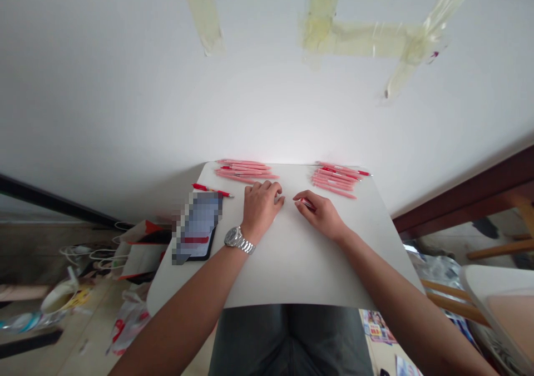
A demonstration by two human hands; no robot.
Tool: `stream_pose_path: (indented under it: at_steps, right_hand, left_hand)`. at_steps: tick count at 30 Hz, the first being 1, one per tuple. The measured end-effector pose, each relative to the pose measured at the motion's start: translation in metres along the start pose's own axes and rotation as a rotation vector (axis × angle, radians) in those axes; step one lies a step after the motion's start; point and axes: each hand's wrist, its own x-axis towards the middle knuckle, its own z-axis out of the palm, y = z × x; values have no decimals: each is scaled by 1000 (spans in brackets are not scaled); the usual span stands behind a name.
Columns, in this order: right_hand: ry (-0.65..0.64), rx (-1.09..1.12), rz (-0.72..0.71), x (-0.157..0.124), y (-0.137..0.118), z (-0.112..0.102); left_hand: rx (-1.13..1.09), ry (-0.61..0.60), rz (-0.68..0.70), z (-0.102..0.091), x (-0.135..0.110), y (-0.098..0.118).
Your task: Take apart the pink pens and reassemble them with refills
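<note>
Red-and-white item [307,203] is pinched in the right hand [320,212] at the middle of the white table [300,270], mostly hidden by fingers so can't tell what exactly. Left hand's [259,206] loosely curled, thumb and fingers apart, right by one bunch of pink pens [248,170]. Second bunch [334,183] sits past the right hand, then taped-up wall [267,98].

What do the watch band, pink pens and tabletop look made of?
Watch band: likely steel, polished; bright silvery links.
Pink pens: probably plastic; evenly coloured, slim barrels, finish too small to judge.
Tabletop: perhaps laminate or plastic, smooth satin; uniform white, no visible grain.
</note>
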Motion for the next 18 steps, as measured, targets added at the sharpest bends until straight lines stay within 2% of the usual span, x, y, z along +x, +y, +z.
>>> stream_pose_path:
  at_steps: [13,18]
  right_hand:
    - [-5,2,0,0,4,1]
    - [-7,-3,4,0,6,2]
  left_hand:
    - [29,31,-43,2,1,-7]
    - [50,9,-75,1,2,-8]
